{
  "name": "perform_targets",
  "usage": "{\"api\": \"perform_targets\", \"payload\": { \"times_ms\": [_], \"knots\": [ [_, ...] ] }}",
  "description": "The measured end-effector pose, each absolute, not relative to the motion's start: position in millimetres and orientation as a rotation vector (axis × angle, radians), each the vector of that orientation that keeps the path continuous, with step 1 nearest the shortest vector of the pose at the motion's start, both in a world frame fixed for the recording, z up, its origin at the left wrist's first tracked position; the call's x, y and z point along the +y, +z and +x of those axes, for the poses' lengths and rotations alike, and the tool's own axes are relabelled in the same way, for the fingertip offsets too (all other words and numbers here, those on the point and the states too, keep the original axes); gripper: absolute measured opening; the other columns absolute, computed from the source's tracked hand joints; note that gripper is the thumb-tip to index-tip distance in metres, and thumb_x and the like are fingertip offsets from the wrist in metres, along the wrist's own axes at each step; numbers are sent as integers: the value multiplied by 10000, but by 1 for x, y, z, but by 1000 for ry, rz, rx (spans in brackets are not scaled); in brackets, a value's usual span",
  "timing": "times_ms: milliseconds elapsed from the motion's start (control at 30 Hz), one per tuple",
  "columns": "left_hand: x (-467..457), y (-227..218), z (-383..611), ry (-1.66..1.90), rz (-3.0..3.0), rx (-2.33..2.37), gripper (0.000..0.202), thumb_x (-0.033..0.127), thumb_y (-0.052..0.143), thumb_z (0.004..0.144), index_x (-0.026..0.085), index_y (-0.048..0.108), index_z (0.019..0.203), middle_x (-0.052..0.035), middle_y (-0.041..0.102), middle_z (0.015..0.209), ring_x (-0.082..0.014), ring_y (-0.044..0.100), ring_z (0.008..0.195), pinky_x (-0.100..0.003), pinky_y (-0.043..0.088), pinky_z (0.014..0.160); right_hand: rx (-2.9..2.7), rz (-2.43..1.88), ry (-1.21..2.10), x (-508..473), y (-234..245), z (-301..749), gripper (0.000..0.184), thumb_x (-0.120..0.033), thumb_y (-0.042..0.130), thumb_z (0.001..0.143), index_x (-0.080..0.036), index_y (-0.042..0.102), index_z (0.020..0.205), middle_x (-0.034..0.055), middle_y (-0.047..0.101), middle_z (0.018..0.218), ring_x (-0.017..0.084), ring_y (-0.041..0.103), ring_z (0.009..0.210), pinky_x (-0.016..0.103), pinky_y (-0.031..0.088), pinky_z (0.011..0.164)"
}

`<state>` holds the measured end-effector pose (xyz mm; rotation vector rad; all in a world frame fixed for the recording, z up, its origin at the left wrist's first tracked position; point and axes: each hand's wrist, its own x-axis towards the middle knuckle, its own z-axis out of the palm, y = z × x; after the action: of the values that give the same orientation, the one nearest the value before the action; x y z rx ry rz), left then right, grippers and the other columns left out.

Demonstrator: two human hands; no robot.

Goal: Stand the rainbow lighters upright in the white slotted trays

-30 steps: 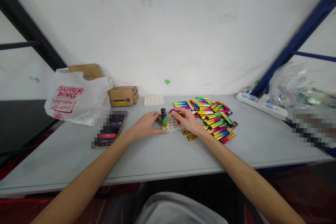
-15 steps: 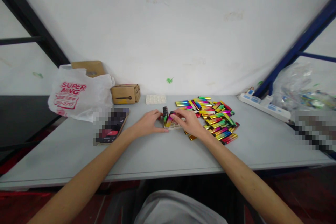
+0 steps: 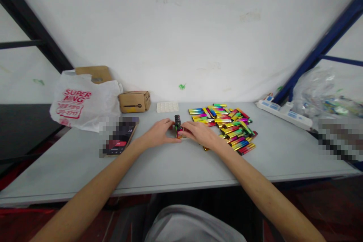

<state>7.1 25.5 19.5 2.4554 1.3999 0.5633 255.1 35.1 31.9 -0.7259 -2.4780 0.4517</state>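
My left hand rests on the grey table, fingers curled against the left edge of a pale tray that my hands mostly hide. Upright rainbow-coloured lighters with black tops stand in it. My right hand pinches one more lighter and holds it at the tray beside the standing ones. A heap of several loose rainbow lighters lies just right of my right hand.
A second empty pale tray lies by the wall. A small cardboard box, a white plastic bag and a phone sit on the left. A power strip and a clear bag are on the right.
My right hand brought a lighter from the pile side to the tray and turned it upright next to the standing ones. My left hand stayed at the tray's left edge.
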Motion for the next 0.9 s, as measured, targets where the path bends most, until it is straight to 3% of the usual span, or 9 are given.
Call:
{"api": "perform_targets", "payload": {
  "times_ms": [100,200,333,433,533,633,767,900],
  "knots": [
    [24,21,7,562,2451,1415,585,752,769,787,211,706,1004,-117,721,1052,-338,688,992,-429,545,902,-2445,-793,419,33,30,250,252,-447,687,1041,-213,701,948,37,658,809,169,509,661,298,277,647],
    [24,22,7,552,2456,1422,599,761,765,783,211,706,1013,-116,718,1042,-337,688,963,-436,550,878,-2449,-782,413,32,29,250,371,-488,717,1013,-199,661,787,28,614,732,158,461,631,309,247,647],
    [27,21,6,534,2466,1415,608,770,750,796,202,692,1007,-122,711,1052,-343,687,979,-443,549,888,-2448,-765,385,40,31,262,503,-520,599,1076,-205,601,684,11,553,663,161,434,628,315,259,664],
    [28,21,6,509,2477,1414,629,776,755,786,193,687,1013,-130,711,1067,-349,684,1003,-452,544,924,-2310,-914,265,57,32,283,479,-436,468,1137,-205,632,750,30,592,721,180,475,676,319,313,710],
    [28,22,7,487,2469,1429,659,776,768,761,184,696,1041,-139,711,1092,-355,683,1012,-457,546,937,-2252,-1085,163,79,28,312,272,-323,541,1100,-182,705,935,80,686,898,217,575,825,324,391,789],
    [27,25,8,484,2446,1446,656,769,770,752,184,705,1041,-136,712,1094,-352,687,1006,-445,553,935,-2338,-1214,103,92,21,338,185,-212,579,1053,-161,746,993,116,728,1000,251,629,985,341,441,886],
    [27,27,8,493,2449,1426,617,735,765,765,182,712,1033,-128,714,1074,-347,694,995,-440,555,930,-2431,-1300,112,95,19,354,160,-242,652,1018,-184,800,1017,118,772,1074,287,658,1097,386,473,961],
    [30,27,3,485,2461,1408,606,708,773,749,171,705,1023,-121,713,1057,-347,699,984,-438,561,912,-2462,-1346,130,95,22,354,203,-284,651,1030,-209,827,1097,113,800,1118,295,691,1074,399,493,931]
  ]
}}
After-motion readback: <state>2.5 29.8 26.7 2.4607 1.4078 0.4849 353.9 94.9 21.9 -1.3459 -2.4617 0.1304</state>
